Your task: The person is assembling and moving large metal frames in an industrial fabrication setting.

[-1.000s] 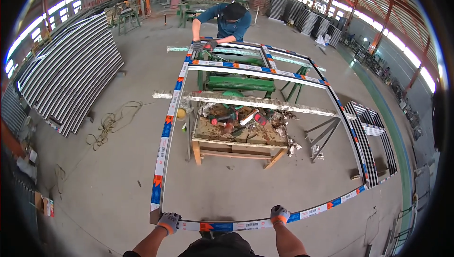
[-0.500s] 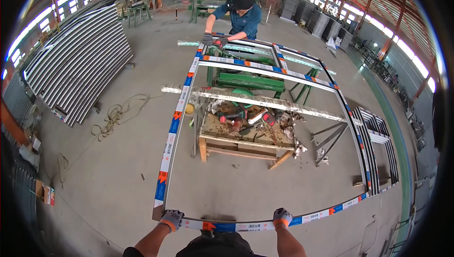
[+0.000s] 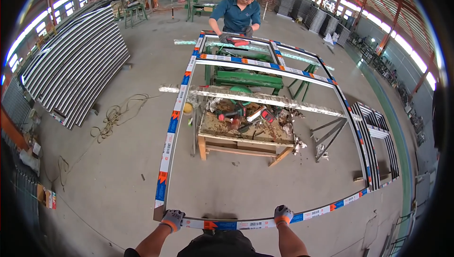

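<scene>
A large window frame [image 3: 165, 160], wrapped in white, blue and orange protective tape, stretches from my body to the far side. At its near left corner, my left hand [image 3: 173, 219] in a grey and orange glove is closed round the near bar. Farther right on that bar, my right hand [image 3: 283, 214], gloved alike, is closed over it too. Fingertips on the underside are hidden. Across the frame stands a co-worker [image 3: 239, 13] in a dark cap and blue shirt, gloved hands at the far bar with a red power tool [image 3: 238, 42].
Two long supports lie under the frame, including a worn pale beam [image 3: 265, 100]. Below it, a wooden workbench [image 3: 246, 138] carries power tools and scraps. A smaller frame [image 3: 378, 134] is at the right. Stacked profiles [image 3: 78, 67] and a loose cord [image 3: 113, 119] are at the left.
The co-worker has straightened up and shifted right, and the red tool has moved right along the far bar. My hands keep their hold on the near bar.
</scene>
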